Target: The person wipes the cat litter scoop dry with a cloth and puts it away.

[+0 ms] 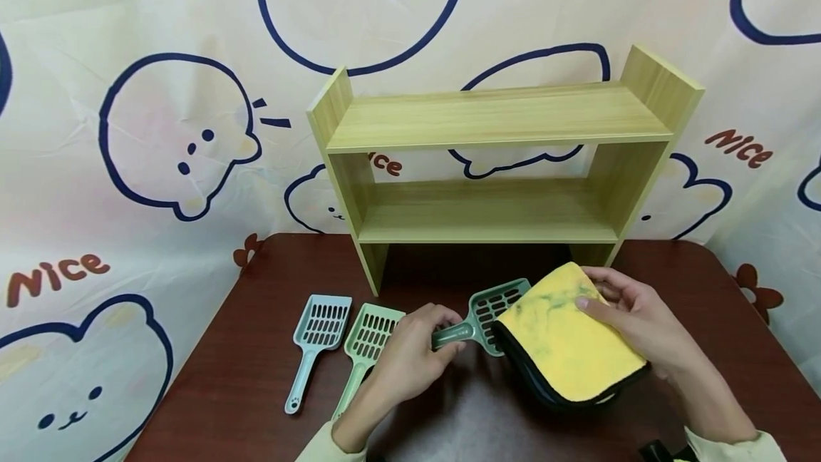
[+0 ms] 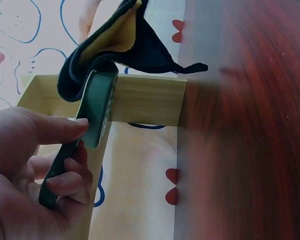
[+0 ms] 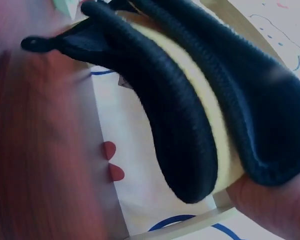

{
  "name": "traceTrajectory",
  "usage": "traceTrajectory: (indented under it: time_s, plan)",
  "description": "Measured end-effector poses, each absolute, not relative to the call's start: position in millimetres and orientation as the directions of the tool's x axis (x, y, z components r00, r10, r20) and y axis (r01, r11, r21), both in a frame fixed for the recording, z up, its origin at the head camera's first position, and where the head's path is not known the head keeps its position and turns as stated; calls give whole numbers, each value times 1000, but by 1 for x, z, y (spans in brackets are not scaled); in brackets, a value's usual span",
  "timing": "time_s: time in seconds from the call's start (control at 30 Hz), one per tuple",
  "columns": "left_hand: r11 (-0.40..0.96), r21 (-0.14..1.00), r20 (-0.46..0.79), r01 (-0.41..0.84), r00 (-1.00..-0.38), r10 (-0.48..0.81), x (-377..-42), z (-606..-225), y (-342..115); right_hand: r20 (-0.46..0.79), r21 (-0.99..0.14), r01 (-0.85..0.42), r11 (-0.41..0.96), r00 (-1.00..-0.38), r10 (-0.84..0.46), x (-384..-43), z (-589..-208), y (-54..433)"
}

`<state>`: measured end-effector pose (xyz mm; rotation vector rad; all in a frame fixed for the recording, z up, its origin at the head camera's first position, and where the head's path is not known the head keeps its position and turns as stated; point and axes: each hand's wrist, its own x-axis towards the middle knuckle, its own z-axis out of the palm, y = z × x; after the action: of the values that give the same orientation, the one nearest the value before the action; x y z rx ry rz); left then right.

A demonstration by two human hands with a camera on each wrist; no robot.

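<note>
Left hand: you clamp the green scoop by its handle, likely freeing its head | Right hand: you pinch cloth, nearer table's right edge

In the head view, the backdrop reads “Nice” at lower left and again at middle right. Near the centre, “ice” shows through the shelf.
</note>
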<state>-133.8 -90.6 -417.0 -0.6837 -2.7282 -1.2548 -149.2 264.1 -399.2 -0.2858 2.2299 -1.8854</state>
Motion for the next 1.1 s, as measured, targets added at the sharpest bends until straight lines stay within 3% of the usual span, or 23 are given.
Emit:
traceTrajectory:
  time_s: [0.27,0.53,1.1]
  plan:
    - [566,720,208,401,-903,376,-134,-418,-88,103,-889,-154,431,-985,-138,-148,-403,241]
    - [595,711,188,376,-916,354,-132,-420,-86,174,-762,-201,616,-979,-103,-152,-405,228]
    - [606,695,226,388,-917,329,-132,-425,-83,145,-814,-212,540,-976,-164,-152,-410,207]
